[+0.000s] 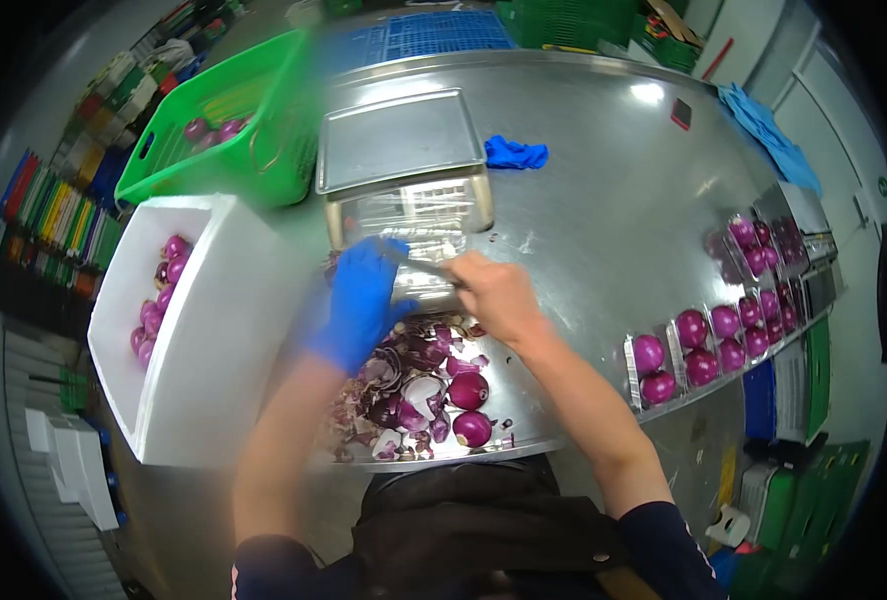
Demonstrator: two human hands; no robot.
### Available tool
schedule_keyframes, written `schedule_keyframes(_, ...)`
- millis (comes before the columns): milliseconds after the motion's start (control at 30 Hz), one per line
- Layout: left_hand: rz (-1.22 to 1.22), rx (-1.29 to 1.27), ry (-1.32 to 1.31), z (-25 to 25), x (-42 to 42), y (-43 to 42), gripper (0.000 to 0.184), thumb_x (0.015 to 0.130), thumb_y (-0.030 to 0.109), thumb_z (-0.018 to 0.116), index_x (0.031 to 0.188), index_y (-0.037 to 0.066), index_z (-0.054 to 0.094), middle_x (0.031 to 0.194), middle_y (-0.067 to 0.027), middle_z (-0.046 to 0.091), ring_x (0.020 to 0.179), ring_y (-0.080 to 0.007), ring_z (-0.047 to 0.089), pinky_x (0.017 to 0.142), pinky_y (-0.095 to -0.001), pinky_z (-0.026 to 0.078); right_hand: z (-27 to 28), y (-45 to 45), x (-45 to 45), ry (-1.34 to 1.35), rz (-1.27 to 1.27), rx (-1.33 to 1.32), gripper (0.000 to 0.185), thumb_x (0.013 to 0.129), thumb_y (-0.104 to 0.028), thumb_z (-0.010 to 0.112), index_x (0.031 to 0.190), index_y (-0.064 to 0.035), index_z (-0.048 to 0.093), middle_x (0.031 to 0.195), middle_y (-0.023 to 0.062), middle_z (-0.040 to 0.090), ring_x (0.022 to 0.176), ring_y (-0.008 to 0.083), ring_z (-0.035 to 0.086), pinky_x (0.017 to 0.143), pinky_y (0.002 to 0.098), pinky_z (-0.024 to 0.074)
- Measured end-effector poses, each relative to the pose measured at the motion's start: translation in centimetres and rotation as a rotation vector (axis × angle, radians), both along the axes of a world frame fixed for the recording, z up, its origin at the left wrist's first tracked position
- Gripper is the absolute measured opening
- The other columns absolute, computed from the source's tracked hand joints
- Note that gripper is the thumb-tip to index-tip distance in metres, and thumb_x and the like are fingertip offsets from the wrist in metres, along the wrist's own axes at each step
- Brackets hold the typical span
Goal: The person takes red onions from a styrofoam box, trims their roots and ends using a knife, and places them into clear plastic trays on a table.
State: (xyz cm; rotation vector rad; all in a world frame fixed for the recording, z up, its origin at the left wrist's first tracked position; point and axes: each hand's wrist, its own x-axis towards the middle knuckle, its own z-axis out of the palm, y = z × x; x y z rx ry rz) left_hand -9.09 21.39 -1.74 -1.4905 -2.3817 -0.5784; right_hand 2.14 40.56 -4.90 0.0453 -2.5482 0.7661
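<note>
My left hand (pixel 363 300), in a blue glove, is at the front of the weighing scale, its fingertips at the far end of the knife blade. Whether its fingers are closed on anything is hidden. My bare right hand (pixel 498 295) is wrapped round the handle of a knife (pixel 423 266), whose blade points left toward the glove. Below my hands lies a heap of purple onion skins (pixel 388 385). Two peeled red onions, one (pixel 469 391) just above the other (pixel 472 430), rest at the heap's right side.
The scale (pixel 403 140) stands behind my hands on the steel table (pixel 583 200). A white foam box (pixel 213 330) and green basket (pixel 283 130), both holding onions, are at left. Packed onion trays (pixel 701 350) line the right edge. A crumpled blue glove (pixel 516 153) lies beside the scale.
</note>
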Motion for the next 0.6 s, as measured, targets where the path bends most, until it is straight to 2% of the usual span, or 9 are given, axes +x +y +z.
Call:
schedule_keyframes(33, 0.051, 0.051, -0.066, 2.1, 1.2, -0.4, 0.081, 0.068, 0.017, 0.085, 0.140, 0.007, 0.048, 0.133, -0.0160, 0.056, 0.126, -0.0392, 0.049, 0.109, -0.0488, 0.037, 0.4, 0.5, 0.4, 0.046, -0.029, -0.092, 0.034, 0.075, 0.000, 0.063, 0.108, -0.0108, 0.067, 0.091, 0.0094, 0.068, 0.075, 0.0278, 0.068, 0.066, 0.0373, 0.0542)
schedule_keyframes(100, 0.043, 0.155, -0.049, 4.3, 2.7, -3.1, 0.078, 0.070, 0.013, 0.083, 0.140, 0.005, 0.049, 0.135, -0.0167, 0.055, 0.127, -0.0387, 0.048, 0.109, -0.0483, 0.037, 1.8, 1.7, 1.6, 0.154, -0.171, -0.172, 0.026, 0.075, 0.006, 0.063, 0.098, -0.0048, 0.070, 0.087, 0.0124, 0.069, 0.077, 0.0213, 0.069, 0.071, 0.0317, 0.0541)
schedule_keyframes(167, 0.051, 0.181, -0.086, 6.8, 4.7, -6.7, 0.073, 0.073, 0.009, 0.081, 0.139, 0.003, 0.050, 0.136, -0.0174, 0.054, 0.128, -0.0383, 0.048, 0.109, -0.0477, 0.037, 2.5, 4.0, 3.2, 0.223, -0.384, -0.184, 0.014, 0.082, -0.001, 0.065, 0.094, -0.0036, 0.070, 0.086, 0.0116, 0.070, 0.076, 0.0241, 0.067, 0.071, 0.0340, 0.0527)
schedule_keyframes(267, 0.076, 0.158, -0.180, 8.6, 6.3, -12.5, 0.063, 0.076, 0.005, 0.078, 0.135, 0.004, 0.056, 0.133, -0.0154, 0.059, 0.123, -0.0368, 0.054, 0.103, -0.0445, 0.044, -0.8, 8.8, 6.4, 0.145, -0.709, -0.400, 0.014, 0.089, -0.007, 0.069, 0.101, 0.0004, 0.070, 0.086, 0.0095, 0.070, 0.081, 0.0116, 0.064, 0.071, 0.0280, 0.0505)
schedule_keyframes(400, 0.268, 0.076, -0.151, 13.4, 5.8, -19.0, 0.048, 0.076, 0.000, 0.075, 0.122, 0.003, 0.065, 0.119, -0.0133, 0.066, 0.112, -0.0343, 0.061, 0.097, -0.0414, 0.048, -10.2, 12.0, 12.0, -0.096, -0.863, -0.143, 0.019, 0.090, -0.014, 0.067, 0.103, 0.0000, 0.070, 0.094, 0.0166, 0.072, 0.085, 0.0295, 0.069, 0.080, 0.0375, 0.0515)
schedule_keyframes(467, 0.382, 0.092, -0.066, 15.2, 4.7, -22.2, 0.040, 0.076, -0.002, 0.073, 0.116, 0.002, 0.068, 0.114, -0.0133, 0.069, 0.109, -0.0323, 0.063, 0.095, -0.0398, 0.049, -12.9, 11.6, 14.4, -0.315, -0.891, -0.158, 0.030, 0.090, -0.016, 0.069, 0.114, 0.0004, 0.067, 0.108, 0.0191, 0.070, 0.101, 0.0340, 0.067, 0.090, 0.0384, 0.0493)
schedule_keyframes(500, 0.420, 0.121, 0.023, 16.0, 3.8, -23.8, 0.037, 0.076, -0.003, 0.071, 0.112, 0.001, 0.069, 0.112, -0.0135, 0.069, 0.107, -0.0310, 0.064, 0.094, -0.0387, 0.049, -13.6, 10.8, 14.9, -0.276, -0.888, -0.110, 0.035, 0.090, -0.018, 0.069, 0.119, 0.0011, 0.064, 0.114, 0.0197, 0.068, 0.106, 0.0346, 0.064, 0.094, 0.0386, 0.0473)
schedule_keyframes(533, 0.590, 0.292, -0.191, 16.5, 3.0, -25.0, 0.034, 0.077, -0.005, 0.068, 0.110, 0.000, 0.069, 0.111, -0.0123, 0.070, 0.107, -0.0265, 0.064, 0.094, -0.0370, 0.049, -13.7, 10.0, 15.2, -0.238, -0.886, -0.063, 0.041, 0.090, -0.019, 0.070, 0.124, 0.0018, 0.061, 0.120, 0.0204, 0.066, 0.111, 0.0351, 0.062, 0.098, 0.0388, 0.0452)
schedule_keyframes(600, 0.669, 0.357, -0.187, 16.4, -0.5, -29.5, 0.031, 0.079, -0.004, 0.067, 0.110, 0.000, 0.069, 0.112, -0.0106, 0.070, 0.107, -0.0218, 0.064, 0.094, -0.0352, 0.049, -13.3, 8.5, 15.8, -0.200, -0.891, -0.058, 0.051, 0.090, -0.021, 0.070, 0.132, 0.0029, 0.055, 0.130, 0.0213, 0.060, 0.121, 0.0356, 0.057, 0.104, 0.0394, 0.0409)
